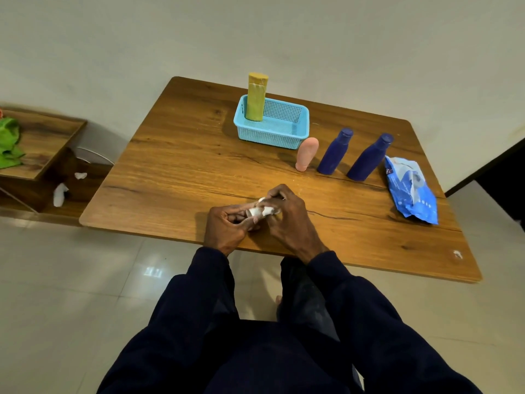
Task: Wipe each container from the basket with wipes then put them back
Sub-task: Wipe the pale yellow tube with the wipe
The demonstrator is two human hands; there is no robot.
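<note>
Two hands meet just above the near edge of the wooden desk (176,172), whose grained top has rounded corners. The left hand (225,227) is curled, its fingers pinching a small item that I cannot identify; the right hand (289,214) is clenched over a crumpled white wipe (262,211) pressed against that item. Both forearms wear dark sleeves and reach forward from the body. Toward the far edge sits a light blue perforated plastic basket (279,129), rectangular, with a tall yellow cylindrical container (256,98) upright in its left end. Just beside the basket's right near corner stands a pink rounded tube (306,153), then two dark blue bottles (335,152) (369,158) with narrow necks, all upright on the desk. Near the right edge lies a crinkled blue wipes pack (410,191), opened.
</note>
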